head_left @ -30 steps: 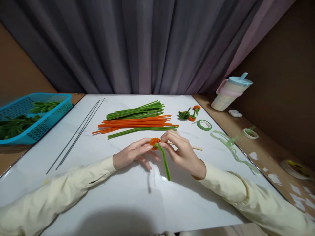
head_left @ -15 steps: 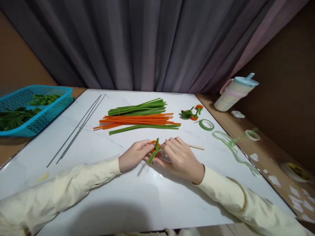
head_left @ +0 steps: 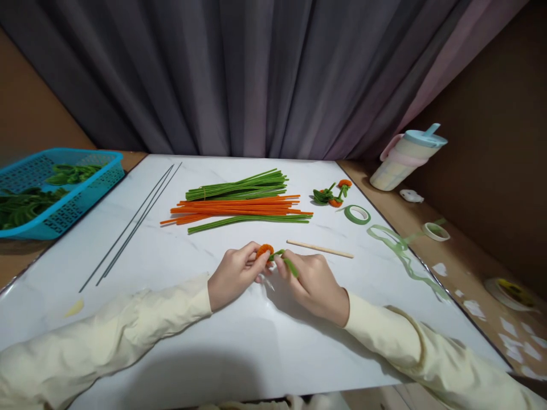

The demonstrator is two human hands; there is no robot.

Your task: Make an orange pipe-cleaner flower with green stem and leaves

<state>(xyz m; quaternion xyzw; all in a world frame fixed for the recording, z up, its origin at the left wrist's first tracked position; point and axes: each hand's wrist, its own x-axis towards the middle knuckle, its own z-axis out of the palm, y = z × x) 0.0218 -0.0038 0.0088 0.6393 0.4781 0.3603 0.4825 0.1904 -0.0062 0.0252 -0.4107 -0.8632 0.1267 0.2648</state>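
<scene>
Over the middle of the white table, my left hand (head_left: 236, 274) pinches a small orange pipe-cleaner flower (head_left: 265, 250). From its right side runs a green pipe cleaner (head_left: 291, 266), whose free end sticks out between the closed fingers of my right hand (head_left: 314, 285). Just beyond the right hand, a thin wooden stick (head_left: 320, 249) lies on the table. Behind both hands are bundles of green pipe cleaners (head_left: 243, 187) and orange pipe cleaners (head_left: 239, 208), with a few more green ones (head_left: 252, 222) in front.
Finished orange-and-green pieces (head_left: 335, 195) and a roll of green tape (head_left: 357, 214) lie at the right, with loose green tape strips (head_left: 405, 259). A tumbler (head_left: 401, 159) stands beyond. Dark wires (head_left: 132, 222) and a blue basket (head_left: 85, 199) of green leaf pieces are left.
The orange flower has turned to face up in my left hand. My right hand has shifted its hold on the green pipe cleaner, drawing it to the right and bending it down.
</scene>
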